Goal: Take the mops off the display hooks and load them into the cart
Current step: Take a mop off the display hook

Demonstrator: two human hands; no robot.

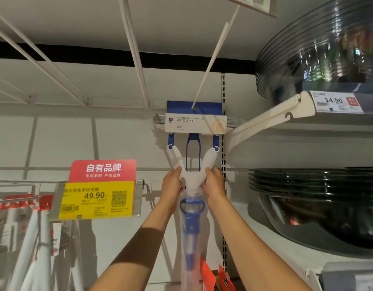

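A blue and white foldable sponge mop [192, 162] hangs head-up from a long white display hook [210, 57] against the back wall. Its head carries a white label card [195, 123]. My left hand [172, 185] grips the left side of the white Y-shaped yoke. My right hand [214, 183] grips the right side of the same yoke. The plastic-wrapped handle with its blue lever [191, 219] hangs down between my forearms. No cart is in view.
Empty white hooks [135, 53] run overhead at left. A red and yellow 49.90 price tag [97, 192] juts out left of my arms, above more packaged mops [30, 238]. Dark stacked basins [319, 206] fill the shelves at right, beside a shelf bracket [265, 118].
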